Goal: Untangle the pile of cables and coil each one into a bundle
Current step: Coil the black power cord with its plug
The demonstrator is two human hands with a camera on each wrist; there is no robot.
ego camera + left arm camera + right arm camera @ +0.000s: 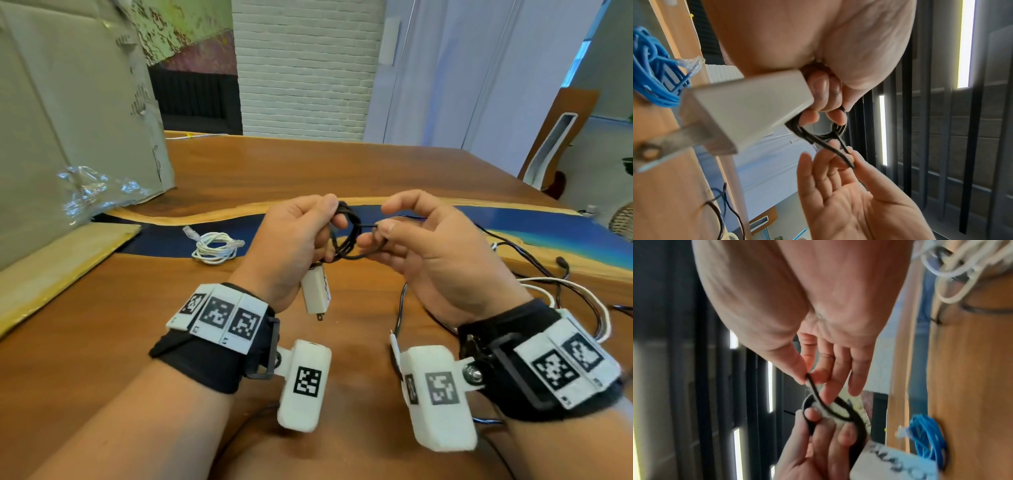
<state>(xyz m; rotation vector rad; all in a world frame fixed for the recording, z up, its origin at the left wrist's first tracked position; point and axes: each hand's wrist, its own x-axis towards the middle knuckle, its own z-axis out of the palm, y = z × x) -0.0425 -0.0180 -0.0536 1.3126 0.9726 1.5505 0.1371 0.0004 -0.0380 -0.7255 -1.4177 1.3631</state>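
Head view above, two wrist views up close

My head camera looks forward and down over the wooden table [342, 164]; both wrist cameras (very near) face along the palms, sharing the coiled black cable [824, 138] and white plug adapter [894, 465].

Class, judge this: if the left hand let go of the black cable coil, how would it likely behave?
The black cable coil is thin and bends tightly, so probably floppy and apt to spring loose. The white plug adapter hanging beneath the left hand would likely drag it down.

Wooden worktop [342, 164] with a blue resin strip [513, 222] across it. White brick wall [305, 68] behind; pale curtains [479, 68] to its right. Cardboard box [68, 102] at left. Wooden chair [561, 137] at right. Daylight.
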